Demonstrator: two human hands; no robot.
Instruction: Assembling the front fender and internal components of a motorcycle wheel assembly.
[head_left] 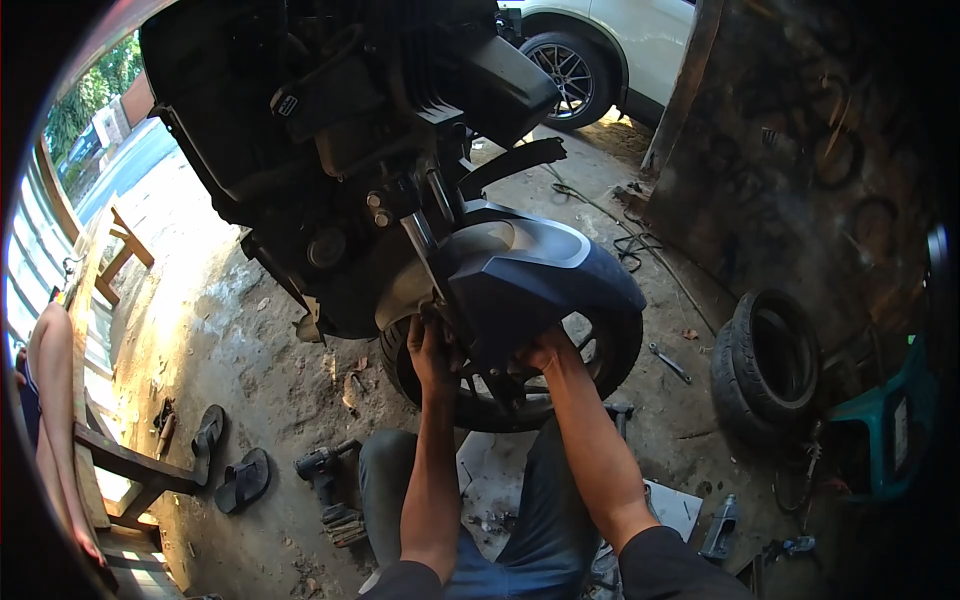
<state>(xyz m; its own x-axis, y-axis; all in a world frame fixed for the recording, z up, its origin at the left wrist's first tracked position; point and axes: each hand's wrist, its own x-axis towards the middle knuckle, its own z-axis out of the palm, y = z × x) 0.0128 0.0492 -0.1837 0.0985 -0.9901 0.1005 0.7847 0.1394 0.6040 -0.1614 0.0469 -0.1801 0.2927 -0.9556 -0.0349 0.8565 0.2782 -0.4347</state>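
Front wheel (626,350) sits under the blue-grey fender (560,265) of a motorbike (330,130), at mid-frame. Left hand (432,352) is up against the lower fork (421,245), fingers curled; can't tell what they grip. Right hand (543,348) reaches in under the fender's lower edge, fingers mostly hidden; can't tell if closed. Tight room here: fender edge just above the right hand, tyre around both, knees (388,485) close below. Pale sheet (675,505) on the floor (290,400) between and beside the legs.

Left: drill (320,475) just beside the knee, sandals (243,480) farther out. Widest room is this side, rough floor from wheel to sandals, bounded by a wooden bench (130,450) and another person's leg (60,390) at the frame edge.

Right: wrench (670,362) lies near the wheel, in a narrower strip ending at two loose tyres (735,370). Teal plastic piece (870,420) just past them; dark wall (800,180) closes that side. White car (640,50) behind, well apart.
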